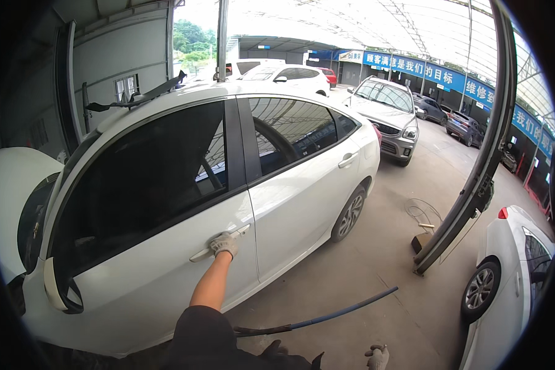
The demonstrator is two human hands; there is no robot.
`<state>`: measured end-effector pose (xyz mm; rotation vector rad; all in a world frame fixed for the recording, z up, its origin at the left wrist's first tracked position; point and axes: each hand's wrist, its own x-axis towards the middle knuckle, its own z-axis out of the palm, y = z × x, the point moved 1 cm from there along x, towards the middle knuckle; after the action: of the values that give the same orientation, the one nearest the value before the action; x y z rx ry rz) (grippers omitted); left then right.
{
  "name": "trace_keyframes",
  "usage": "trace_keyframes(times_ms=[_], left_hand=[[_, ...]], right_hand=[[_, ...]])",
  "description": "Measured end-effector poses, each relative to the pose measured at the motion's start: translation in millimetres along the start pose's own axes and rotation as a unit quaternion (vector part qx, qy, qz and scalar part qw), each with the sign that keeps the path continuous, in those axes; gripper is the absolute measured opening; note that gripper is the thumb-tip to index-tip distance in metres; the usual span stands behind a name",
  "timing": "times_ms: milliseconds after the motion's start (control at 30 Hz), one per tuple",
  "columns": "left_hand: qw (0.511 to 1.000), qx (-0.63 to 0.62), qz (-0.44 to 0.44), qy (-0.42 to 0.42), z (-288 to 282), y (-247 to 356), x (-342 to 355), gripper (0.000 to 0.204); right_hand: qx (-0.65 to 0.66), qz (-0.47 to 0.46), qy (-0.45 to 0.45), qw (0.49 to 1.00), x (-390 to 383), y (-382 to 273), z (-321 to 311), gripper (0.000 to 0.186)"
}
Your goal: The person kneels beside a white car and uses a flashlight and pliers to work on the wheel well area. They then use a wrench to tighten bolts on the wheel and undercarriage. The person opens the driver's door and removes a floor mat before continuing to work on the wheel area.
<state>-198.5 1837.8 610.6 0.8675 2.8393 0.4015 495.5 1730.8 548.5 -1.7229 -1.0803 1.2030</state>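
A white sedan (pixel 314 179) fills the left and middle of the view, its doors shut. My left hand (pixel 224 244), in a pale grey work glove, reaches out to the front door and is closed round the door handle (pixel 243 230). Both ends of the handle show beside the glove. My right hand (pixel 377 356), gloved too, hangs low at the bottom edge, away from the car. Its fingers look loosely apart and I see nothing in them; part of it is cut off.
A blue hose or pipe (pixel 345 308) lies on the floor beside the car. A dark lift post (pixel 468 203) stands to the right, near a coiled cable (pixel 422 213). Another white car (pixel 512 271) is at right; a silver SUV (pixel 385 114) is behind. The sedan's hood (pixel 18 185) is raised.
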Motion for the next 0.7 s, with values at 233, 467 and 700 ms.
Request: trace_keyframes(times_ms=[233,467,700], left_hand=[[0.999,0.036,-0.021,0.030,-17,14,-52,0.029],[0.997,0.050,0.011,0.055,-38,51,-238,0.023],[0.986,0.134,0.013,0.103,-66,49,-458,0.017]], right_hand=[[-0.031,0.061,-0.071,0.995,116,22,-43,0.023],[-0.078,-0.024,-0.243,0.967,255,-1,6,0.026],[-0.120,-0.126,-0.472,0.864,260,-50,39,0.025]])
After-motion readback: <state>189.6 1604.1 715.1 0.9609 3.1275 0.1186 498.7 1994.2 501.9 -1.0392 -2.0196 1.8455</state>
